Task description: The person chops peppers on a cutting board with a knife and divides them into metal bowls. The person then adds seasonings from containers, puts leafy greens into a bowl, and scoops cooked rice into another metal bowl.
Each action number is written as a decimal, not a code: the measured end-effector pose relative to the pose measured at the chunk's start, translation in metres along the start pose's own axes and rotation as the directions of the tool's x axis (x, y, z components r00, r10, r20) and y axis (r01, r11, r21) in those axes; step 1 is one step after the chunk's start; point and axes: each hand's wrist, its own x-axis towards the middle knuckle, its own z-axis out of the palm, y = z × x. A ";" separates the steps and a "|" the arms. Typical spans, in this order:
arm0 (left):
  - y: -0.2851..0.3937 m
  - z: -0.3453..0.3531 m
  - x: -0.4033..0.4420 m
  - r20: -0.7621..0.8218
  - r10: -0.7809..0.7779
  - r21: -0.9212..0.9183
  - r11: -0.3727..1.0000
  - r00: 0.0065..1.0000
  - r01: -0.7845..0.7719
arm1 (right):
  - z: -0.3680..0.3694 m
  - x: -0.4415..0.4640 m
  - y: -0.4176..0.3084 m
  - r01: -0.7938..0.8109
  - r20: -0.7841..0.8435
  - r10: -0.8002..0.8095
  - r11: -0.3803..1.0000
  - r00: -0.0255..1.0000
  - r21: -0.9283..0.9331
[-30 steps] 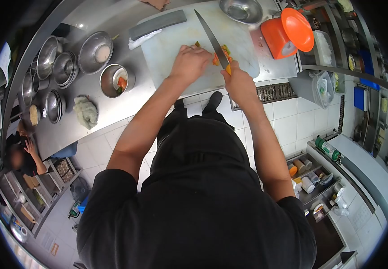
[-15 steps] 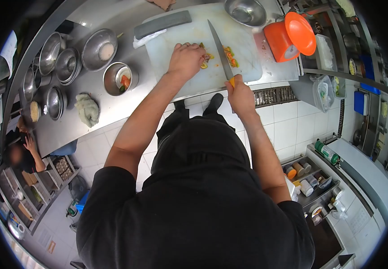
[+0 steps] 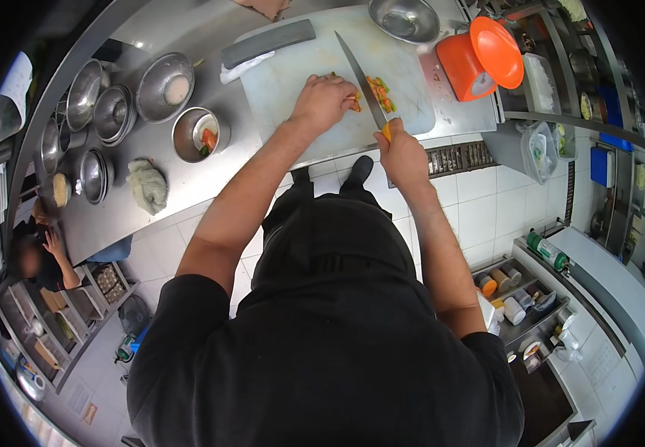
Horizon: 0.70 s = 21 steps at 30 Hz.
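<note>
Gripping a knife (image 3: 362, 80) by its yellow handle in the right hand (image 3: 404, 156), over a cutting board (image 3: 277, 97).
With the left hand (image 3: 323, 103) bent over cut pieces (image 3: 356, 102), fingertips too hidden to tell closed from open; with the blade in the way between that hand and a chopped pile (image 3: 380, 94). Beyond the left hand, a gray slab (image 3: 269, 43); beyond the right, a metal bowl (image 3: 404, 20) and an orange scale (image 3: 458, 65); left of the left hand, a pot (image 3: 181, 138) with red food inside and a crumpled cloth (image 3: 147, 186). Closer to the blade with the left hand than half a second ago. Partly cut off at the top edge, the bowl; blurred at far left, another person (image 3: 43, 261).
</note>
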 end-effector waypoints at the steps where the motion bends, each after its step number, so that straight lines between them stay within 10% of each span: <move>1: 0.002 -0.002 -0.002 0.011 -0.010 -0.014 1.000 1.000 0.010 | -0.001 0.000 0.000 -0.006 0.005 0.006 1.000 1.000 0.002; 21: 0.003 -0.002 -0.005 -0.001 -0.065 0.113 0.991 0.998 0.065 | 0.010 -0.004 -0.032 -0.030 0.140 0.045 0.994 0.989 -0.107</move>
